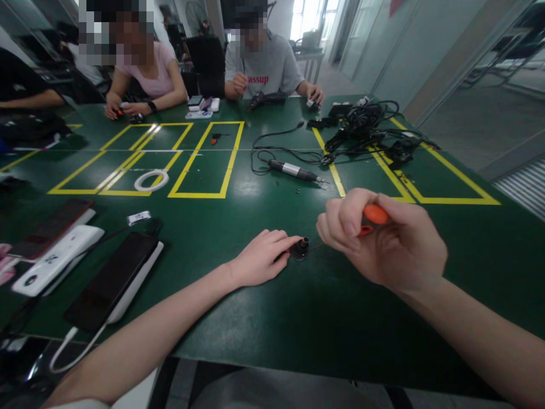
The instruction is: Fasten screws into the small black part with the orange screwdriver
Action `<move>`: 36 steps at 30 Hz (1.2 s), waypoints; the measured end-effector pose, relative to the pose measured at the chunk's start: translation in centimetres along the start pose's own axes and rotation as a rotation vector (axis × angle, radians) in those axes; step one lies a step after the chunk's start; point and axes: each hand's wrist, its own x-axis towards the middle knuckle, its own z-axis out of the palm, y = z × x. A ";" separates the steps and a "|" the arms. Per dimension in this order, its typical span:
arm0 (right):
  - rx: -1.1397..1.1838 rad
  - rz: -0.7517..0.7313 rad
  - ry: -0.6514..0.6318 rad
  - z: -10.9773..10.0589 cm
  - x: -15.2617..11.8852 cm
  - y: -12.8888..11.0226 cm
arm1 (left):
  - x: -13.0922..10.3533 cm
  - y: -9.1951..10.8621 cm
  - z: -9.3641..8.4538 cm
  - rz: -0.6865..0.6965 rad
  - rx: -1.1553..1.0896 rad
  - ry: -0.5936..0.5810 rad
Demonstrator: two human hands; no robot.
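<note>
A small round dark metal part [300,248] lies on the green table [251,324]. My left hand [266,257] rests beside it, its fingertips touching the part's left side and top. To the right and above the table, my right hand [381,241] is wrapped round an orange-handled tool [375,214]. A thin shaft seems to run from that tool leftward to the metal part, but it is blurred.
An electric screwdriver [293,170] lies ahead with its cable. Tangled black cables [366,128] are at the back right. A tape roll [151,180], a phone [113,278] and a power bank [57,258] are at left. Two people [266,62] work across the table.
</note>
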 end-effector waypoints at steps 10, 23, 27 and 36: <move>0.009 -0.036 -0.012 0.0 0.1 0.2 | -0.1 -0.2 0.1 0.019 -0.010 0.010; -0.001 -0.030 -0.011 -0.1 0.0 0.1 | 0.0 -0.1 0.1 0.018 0.010 0.004; 0.044 0.017 -0.027 -0.1 -0.1 0.0 | 0.0 -0.1 0.2 0.011 0.022 0.003; 0.035 -0.034 -0.095 -0.2 -0.2 0.0 | 0.0 0.1 -0.1 0.018 -0.013 0.009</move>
